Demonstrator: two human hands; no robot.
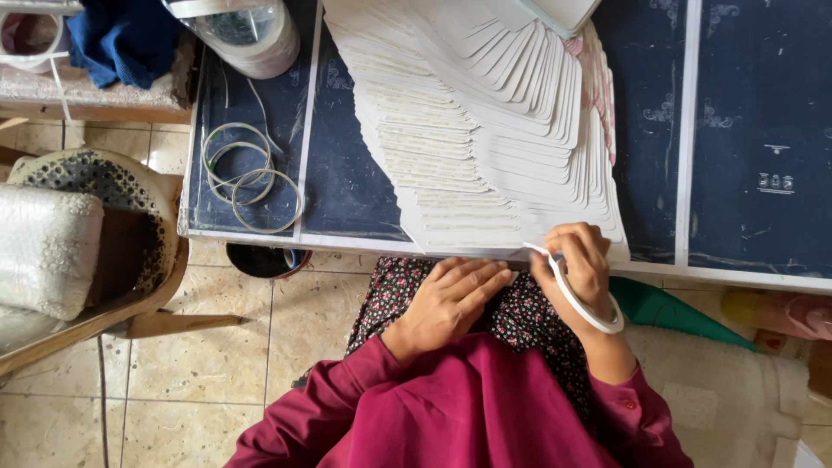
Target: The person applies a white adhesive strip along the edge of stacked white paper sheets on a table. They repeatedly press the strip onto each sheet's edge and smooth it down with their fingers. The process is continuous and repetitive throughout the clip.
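A fanned stack of white cardboard pieces (485,130) lies on the dark blue table (347,173). My left hand (451,299) rests flat, fingers together, at the table's near edge, pressing the lowest card. My right hand (579,264) holds a thin white tape roll (589,305), which loops around the wrist side, and its fingers pinch the tape's end against the card edge. Both arms wear maroon sleeves.
Several empty tape rings (247,178) lie on the table's left part. A large roll of clear tape (256,35) stands at the far left corner. A plastic chair with a cushion (52,251) is on the left, on the tiled floor. A green object (667,308) sits to my right.
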